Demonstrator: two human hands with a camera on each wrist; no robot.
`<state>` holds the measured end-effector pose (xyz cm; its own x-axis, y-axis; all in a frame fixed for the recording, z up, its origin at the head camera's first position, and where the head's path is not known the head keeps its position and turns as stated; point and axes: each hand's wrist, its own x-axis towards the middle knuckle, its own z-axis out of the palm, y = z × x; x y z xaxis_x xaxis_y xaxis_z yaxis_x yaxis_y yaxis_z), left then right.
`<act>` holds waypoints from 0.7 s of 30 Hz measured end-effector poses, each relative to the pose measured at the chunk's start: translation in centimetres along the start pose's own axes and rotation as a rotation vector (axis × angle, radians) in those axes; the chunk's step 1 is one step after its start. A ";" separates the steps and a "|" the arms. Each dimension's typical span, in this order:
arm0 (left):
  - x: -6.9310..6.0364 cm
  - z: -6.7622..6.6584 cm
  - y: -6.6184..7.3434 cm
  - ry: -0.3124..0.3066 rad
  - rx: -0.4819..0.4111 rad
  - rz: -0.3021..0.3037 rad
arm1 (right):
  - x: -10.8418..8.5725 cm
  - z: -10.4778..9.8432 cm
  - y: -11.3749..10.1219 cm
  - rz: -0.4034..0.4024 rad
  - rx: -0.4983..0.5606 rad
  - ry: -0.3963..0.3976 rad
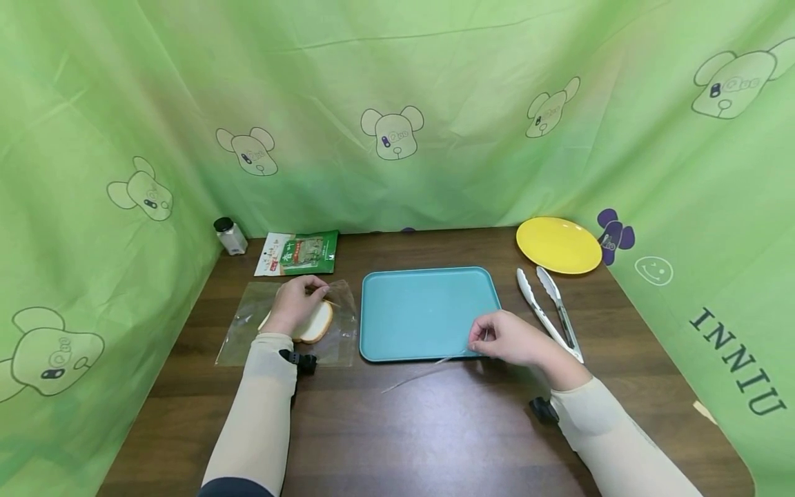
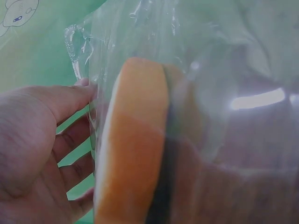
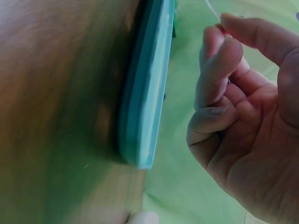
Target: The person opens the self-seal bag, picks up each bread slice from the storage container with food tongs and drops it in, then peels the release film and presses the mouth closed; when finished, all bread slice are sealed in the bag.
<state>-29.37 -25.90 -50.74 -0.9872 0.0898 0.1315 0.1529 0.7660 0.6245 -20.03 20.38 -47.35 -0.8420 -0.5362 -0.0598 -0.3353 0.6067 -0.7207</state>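
On the left of the table a clear plastic bag (image 1: 342, 348) lies flat with a slice of white bread (image 1: 318, 323) at it, partly covered by my left hand (image 1: 297, 305). My left thumb and fingers pinch the bag's film next to the bread; the brown crust (image 2: 135, 144) shows through the plastic in the left wrist view. Over the near right corner of a blue tray (image 1: 428, 310), my right hand (image 1: 512, 337) pinches a thin clear strip (image 1: 415, 377) between thumb and index finger, the other fingers curled. The strip trails left past the tray's front edge.
Metal tongs (image 1: 549, 314) lie spread to the right of the tray, below a yellow plate (image 1: 559, 245). A green-and-white packet (image 1: 304, 253) and a black-capped shaker jar (image 1: 231, 237) are at the back left. A green curtain (image 1: 397, 193) borders the table.
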 end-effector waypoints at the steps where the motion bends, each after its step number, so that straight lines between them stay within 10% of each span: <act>1: 0.0 0.0 0.0 -0.001 -0.001 0.000 | -0.2 0.0 0.2 0.000 0.001 -0.012; 21: -0.1 -0.1 0.1 0.006 -0.009 -0.011 | -2.0 0.0 2.1 0.001 -0.121 -0.008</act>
<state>-29.23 -25.92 -50.61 -0.9885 0.0775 0.1295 0.1425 0.7612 0.6326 -19.07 22.72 -48.78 -0.8390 -0.5401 -0.0660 -0.3839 0.6734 -0.6318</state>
